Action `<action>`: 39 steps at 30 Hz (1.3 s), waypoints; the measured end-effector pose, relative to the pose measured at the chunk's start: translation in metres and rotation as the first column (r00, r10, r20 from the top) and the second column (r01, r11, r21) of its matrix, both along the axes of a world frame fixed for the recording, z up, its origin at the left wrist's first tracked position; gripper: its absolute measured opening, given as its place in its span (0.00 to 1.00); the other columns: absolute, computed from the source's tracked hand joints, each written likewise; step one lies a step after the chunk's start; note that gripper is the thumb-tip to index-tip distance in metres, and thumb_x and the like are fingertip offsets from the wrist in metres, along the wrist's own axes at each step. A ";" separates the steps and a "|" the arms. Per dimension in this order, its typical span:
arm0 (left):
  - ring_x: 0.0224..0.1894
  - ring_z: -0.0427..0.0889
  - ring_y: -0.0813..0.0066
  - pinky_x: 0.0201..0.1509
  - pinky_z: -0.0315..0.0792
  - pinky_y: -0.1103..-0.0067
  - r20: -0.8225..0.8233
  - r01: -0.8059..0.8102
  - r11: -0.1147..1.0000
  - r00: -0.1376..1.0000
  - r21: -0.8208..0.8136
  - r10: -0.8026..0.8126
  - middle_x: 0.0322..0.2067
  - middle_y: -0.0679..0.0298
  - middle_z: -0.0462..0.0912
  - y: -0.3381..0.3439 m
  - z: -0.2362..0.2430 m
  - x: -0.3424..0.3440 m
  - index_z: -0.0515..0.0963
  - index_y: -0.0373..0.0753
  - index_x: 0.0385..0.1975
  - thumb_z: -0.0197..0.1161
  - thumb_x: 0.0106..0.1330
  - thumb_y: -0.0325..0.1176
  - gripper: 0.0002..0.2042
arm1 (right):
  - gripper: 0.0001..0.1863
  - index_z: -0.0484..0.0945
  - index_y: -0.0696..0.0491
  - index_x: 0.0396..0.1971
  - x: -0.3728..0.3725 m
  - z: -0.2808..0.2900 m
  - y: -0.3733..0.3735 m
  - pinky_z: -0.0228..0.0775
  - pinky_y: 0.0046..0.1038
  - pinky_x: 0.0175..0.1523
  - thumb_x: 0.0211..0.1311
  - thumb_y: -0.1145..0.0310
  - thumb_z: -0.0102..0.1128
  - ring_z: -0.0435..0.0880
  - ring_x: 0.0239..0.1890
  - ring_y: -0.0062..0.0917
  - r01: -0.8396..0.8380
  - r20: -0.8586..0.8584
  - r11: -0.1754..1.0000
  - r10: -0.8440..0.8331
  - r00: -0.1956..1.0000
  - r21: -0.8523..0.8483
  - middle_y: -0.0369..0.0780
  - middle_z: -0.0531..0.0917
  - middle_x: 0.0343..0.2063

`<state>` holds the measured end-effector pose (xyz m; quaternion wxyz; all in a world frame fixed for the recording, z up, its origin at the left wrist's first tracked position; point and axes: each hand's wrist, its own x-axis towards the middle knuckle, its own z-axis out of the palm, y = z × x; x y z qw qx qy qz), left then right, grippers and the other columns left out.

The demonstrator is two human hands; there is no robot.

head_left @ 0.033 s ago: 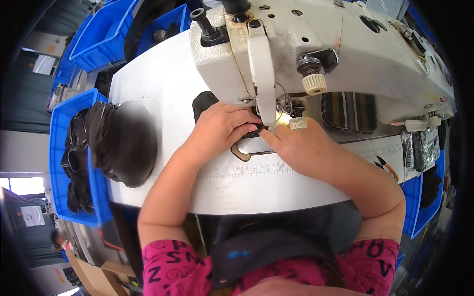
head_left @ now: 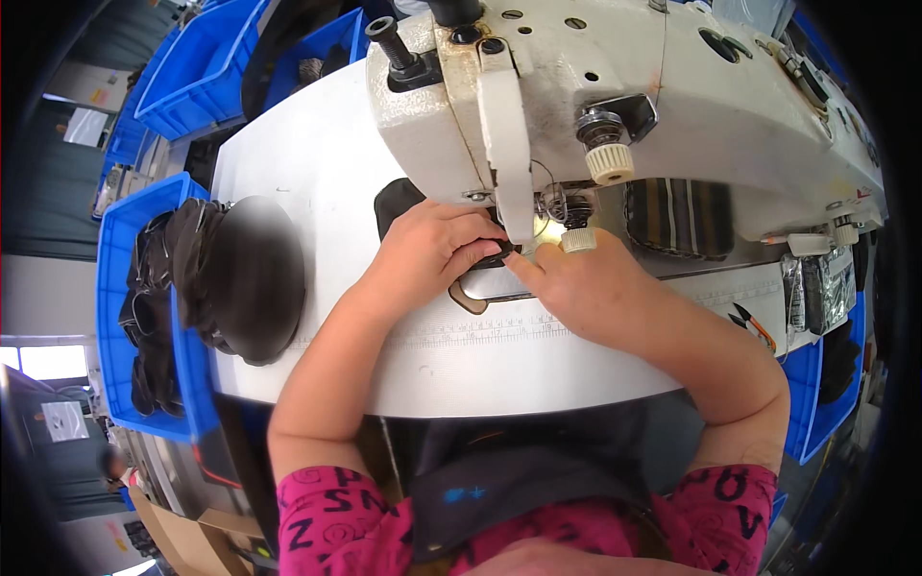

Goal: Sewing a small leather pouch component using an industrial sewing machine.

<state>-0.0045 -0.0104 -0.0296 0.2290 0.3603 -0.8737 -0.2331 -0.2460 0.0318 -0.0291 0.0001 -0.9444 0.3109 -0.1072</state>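
Observation:
A white sewing machine (head_left: 615, 106) stands on a white table (head_left: 317, 163). My left hand (head_left: 432, 254) presses a small black fabric piece (head_left: 399, 202) flat under the machine's needle area, fingers curled over it. From the other side, my right hand (head_left: 586, 288) pinches the same piece with its fingertips. One of its fingers wears a pale finger cap (head_left: 579, 240). A tan edge (head_left: 471, 303) pokes out beneath my hands on the metal plate (head_left: 504, 285). The needle itself is hidden behind the machine's head.
A pile of dark rounded pieces (head_left: 245, 278) lies on the table's left, beside a blue bin (head_left: 120, 384) with more black parts. More blue bins (head_left: 197, 82) stand at the back left. Small snips (head_left: 751, 324) lie at the right. A printed ruler (head_left: 480, 331) runs along the table.

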 end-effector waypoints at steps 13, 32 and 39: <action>0.41 0.85 0.59 0.47 0.78 0.69 0.019 -0.047 0.996 0.999 -0.073 0.049 0.37 0.64 0.87 0.006 -0.005 -0.004 0.87 0.42 0.38 0.70 0.65 0.34 0.06 | 0.11 0.81 0.56 0.40 0.000 0.001 0.000 0.75 0.32 0.30 0.56 0.72 0.63 0.88 0.26 0.29 -0.016 -0.020 1.000 0.016 1.000 0.005 0.36 0.83 0.21; 0.40 0.87 0.59 0.45 0.81 0.69 0.050 -0.178 0.980 0.982 -0.094 0.183 0.36 0.62 0.90 0.004 -0.005 -0.007 0.88 0.43 0.40 0.70 0.66 0.34 0.07 | 0.22 0.80 0.60 0.49 0.003 -0.012 -0.001 0.72 0.33 0.28 0.52 0.74 0.64 0.84 0.20 0.31 0.055 0.064 0.996 -0.050 0.997 -0.065 0.35 0.82 0.16; 0.33 0.86 0.57 0.37 0.78 0.67 0.062 -0.136 0.975 0.987 -0.174 0.149 0.32 0.61 0.88 0.001 -0.007 -0.008 0.87 0.43 0.41 0.71 0.66 0.32 0.06 | 0.28 0.83 0.51 0.57 0.006 -0.008 0.003 0.73 0.28 0.30 0.52 0.70 0.65 0.81 0.27 0.24 0.100 -0.051 0.992 -0.104 0.993 -0.072 0.34 0.79 0.29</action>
